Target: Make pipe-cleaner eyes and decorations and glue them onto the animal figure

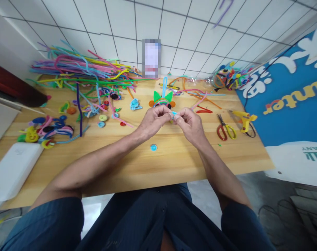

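A small blue piece (174, 114) is pinched between the fingertips of both hands above the middle of the table. My left hand (157, 119) grips it from the left, and my right hand (188, 121) from the right, both with curled fingers. Just behind them sits a green-eared figure (162, 100) with orange discs at its sides, its lower part hidden by the hands. A light blue loop (164, 86) rises behind its ears. Nearer the front edge, a blue coiled disc (153, 147) lies flat on the wood.
Scissors (226, 129) and a yellow glue gun (243, 121) lie at the right. Pipe cleaners (80, 66) are heaped at the back left, above coiled pieces. A white box-shaped device (15, 170) is at the front left. A phone (151, 58) stands against the tiled wall.
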Motion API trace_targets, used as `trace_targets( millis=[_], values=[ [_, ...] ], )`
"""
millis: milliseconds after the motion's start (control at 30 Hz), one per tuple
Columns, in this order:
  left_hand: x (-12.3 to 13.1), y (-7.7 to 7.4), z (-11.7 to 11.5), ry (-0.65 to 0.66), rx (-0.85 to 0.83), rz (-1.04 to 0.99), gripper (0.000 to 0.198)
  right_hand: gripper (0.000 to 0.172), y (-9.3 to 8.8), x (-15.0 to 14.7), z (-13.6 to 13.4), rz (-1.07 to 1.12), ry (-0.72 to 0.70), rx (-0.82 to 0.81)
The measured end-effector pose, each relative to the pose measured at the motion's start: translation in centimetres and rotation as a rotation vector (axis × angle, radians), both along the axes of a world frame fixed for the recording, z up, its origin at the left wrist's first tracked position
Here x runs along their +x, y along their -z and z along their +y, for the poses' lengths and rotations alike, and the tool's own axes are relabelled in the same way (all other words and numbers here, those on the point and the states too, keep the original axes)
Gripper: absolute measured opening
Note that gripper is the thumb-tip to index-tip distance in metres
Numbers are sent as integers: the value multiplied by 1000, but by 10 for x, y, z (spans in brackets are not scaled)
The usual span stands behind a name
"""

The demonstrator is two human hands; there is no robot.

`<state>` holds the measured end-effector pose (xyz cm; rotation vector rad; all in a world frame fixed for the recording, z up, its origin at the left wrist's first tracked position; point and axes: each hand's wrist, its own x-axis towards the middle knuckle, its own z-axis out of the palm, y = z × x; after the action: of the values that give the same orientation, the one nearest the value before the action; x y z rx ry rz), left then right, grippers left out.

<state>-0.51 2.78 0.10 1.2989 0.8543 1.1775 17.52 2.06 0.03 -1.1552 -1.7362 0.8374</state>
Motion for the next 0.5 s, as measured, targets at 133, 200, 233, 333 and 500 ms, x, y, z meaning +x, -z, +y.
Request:
trace_targets(
  millis=[133, 200, 233, 333, 500],
  values=[
    [3, 1, -3, 34, -45, -5, 19, 30, -2, 1, -8, 26, 21, 9],
    [4, 1, -5, 50, -49, 16, 22, 27, -1, 2, -11, 27, 49, 17],
    [5, 1, -7, 56, -48, 29, 23, 25, 0, 3, -13, 25, 57, 16],
    [7, 4, -10, 77, -48, 55, 29, 22, 6, 9, -16, 28, 44, -25],
    [12, 14, -14, 95, -53, 117, 31, 21, 7, 21, -19, 95, 2, -162]
  ],
)
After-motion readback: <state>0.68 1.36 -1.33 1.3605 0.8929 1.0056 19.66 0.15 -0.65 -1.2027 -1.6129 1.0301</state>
